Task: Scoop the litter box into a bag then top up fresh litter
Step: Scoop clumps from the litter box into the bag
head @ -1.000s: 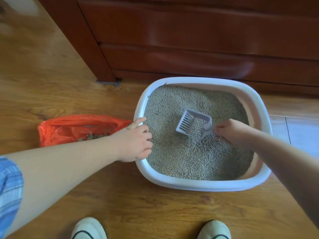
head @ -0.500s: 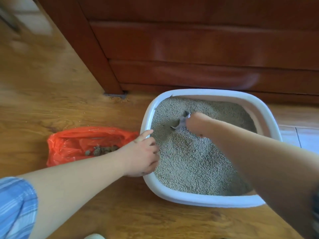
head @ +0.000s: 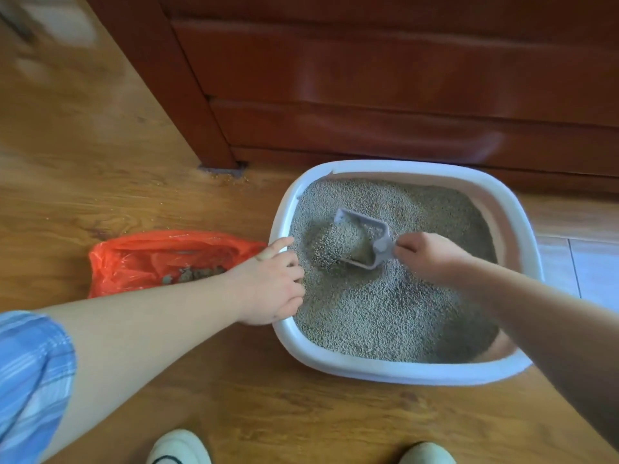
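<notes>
A white litter box (head: 385,371) full of grey litter (head: 385,306) stands on the wooden floor. My right hand (head: 432,259) grips the handle of a grey slotted scoop (head: 360,242), which is heaped with litter just above the surface at the box's left middle. My left hand (head: 271,283) curls over the box's left rim, thumb outside, fingers on the litter side. An orange plastic bag (head: 150,259) lies on the floor left of the box, its mouth open toward me with dark clumps inside.
A dark red wooden cabinet (head: 385,88) stands right behind the box. Scattered grains lie on the floor by its leg (head: 222,169). Two white shoe tips (head: 179,447) show at the bottom edge. Pale tile (head: 593,272) begins right of the box.
The scoop went from empty above the litter, dug in near the far left of the box, and now comes up full. My left hand has stayed on the rim.
</notes>
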`<action>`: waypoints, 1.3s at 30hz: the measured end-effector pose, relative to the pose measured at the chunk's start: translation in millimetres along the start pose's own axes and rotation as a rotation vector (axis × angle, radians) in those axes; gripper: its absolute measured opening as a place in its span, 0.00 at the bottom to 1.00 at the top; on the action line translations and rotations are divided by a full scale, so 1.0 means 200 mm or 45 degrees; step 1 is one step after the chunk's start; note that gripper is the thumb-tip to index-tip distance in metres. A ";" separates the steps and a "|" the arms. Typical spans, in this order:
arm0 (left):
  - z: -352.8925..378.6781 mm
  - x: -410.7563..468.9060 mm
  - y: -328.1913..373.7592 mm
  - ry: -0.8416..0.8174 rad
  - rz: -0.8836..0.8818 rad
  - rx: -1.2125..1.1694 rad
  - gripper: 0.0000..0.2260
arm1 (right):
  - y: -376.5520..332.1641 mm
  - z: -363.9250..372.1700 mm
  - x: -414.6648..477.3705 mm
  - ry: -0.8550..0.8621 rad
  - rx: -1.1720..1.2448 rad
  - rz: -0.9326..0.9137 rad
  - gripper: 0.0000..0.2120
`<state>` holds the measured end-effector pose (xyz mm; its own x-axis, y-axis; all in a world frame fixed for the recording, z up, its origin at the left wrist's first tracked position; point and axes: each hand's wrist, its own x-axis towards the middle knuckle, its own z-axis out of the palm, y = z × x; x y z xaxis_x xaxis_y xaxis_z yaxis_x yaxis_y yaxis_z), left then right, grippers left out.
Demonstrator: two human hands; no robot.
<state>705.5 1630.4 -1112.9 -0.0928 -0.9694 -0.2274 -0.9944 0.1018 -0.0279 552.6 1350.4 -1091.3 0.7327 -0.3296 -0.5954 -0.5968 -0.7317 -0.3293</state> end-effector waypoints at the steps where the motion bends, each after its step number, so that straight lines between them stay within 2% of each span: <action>1: 0.00 0.00 0.00 0.007 0.004 -0.004 0.17 | 0.04 -0.01 -0.02 0.033 -0.045 0.028 0.15; 3: 0.00 0.00 0.00 0.017 0.010 -0.009 0.16 | 0.11 -0.04 -0.05 0.007 -0.040 0.096 0.16; 5: 0.00 0.01 0.00 0.012 0.007 -0.003 0.16 | 0.11 -0.08 -0.07 -0.253 -0.026 0.133 0.18; 8: -0.01 0.01 0.00 -0.013 0.009 -0.015 0.17 | 0.02 -0.06 -0.11 -0.747 -0.281 0.155 0.20; 10: -0.01 0.01 0.01 -0.007 0.009 -0.024 0.17 | -0.08 0.04 -0.13 -0.842 -0.425 0.059 0.27; 12: 0.00 0.00 0.01 -0.008 0.009 -0.026 0.17 | -0.20 0.14 -0.15 -0.819 -0.403 -0.005 0.29; 14: 0.00 0.01 0.00 -0.012 0.004 -0.017 0.18 | -0.29 0.21 -0.12 -0.758 -0.284 0.009 0.25; 17: 0.00 0.00 0.00 -0.030 0.002 -0.002 0.19 | -0.32 0.29 -0.05 -0.727 0.150 0.264 0.19; 19: 0.01 0.00 0.01 -0.026 -0.001 -0.009 0.18 | -0.31 0.32 -0.02 -0.618 0.313 0.353 0.18; 22: 0.02 -0.01 0.00 -0.034 -0.011 -0.032 0.18 | -0.29 0.28 0.01 -0.357 0.261 0.301 0.14; 25: 0.02 -0.01 0.00 -0.017 -0.011 -0.032 0.18 | -0.18 0.18 0.04 -0.185 0.395 0.378 0.12; 28: 0.02 -0.01 0.00 -0.028 -0.016 -0.027 0.18 | -0.03 0.09 0.00 -0.091 0.352 0.392 0.14; 32: 0.02 -0.01 0.00 -0.042 -0.026 -0.039 0.19 | 0.12 0.00 -0.12 -0.071 0.142 0.375 0.13; 36: 0.02 0.00 0.00 -0.022 -0.030 -0.030 0.19 | 0.23 -0.10 -0.21 -0.194 -0.120 0.480 0.13; 39: 0.01 0.00 0.01 -0.017 -0.023 -0.018 0.18 | 0.29 -0.14 -0.25 -0.132 -0.308 0.504 0.15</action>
<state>704.4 1630.7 -1115.2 -0.0742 -0.9680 -0.2399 -0.9966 0.0809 -0.0181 491.5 1308.4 -1060.7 0.4201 -0.5590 -0.7149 -0.7214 -0.6837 0.1106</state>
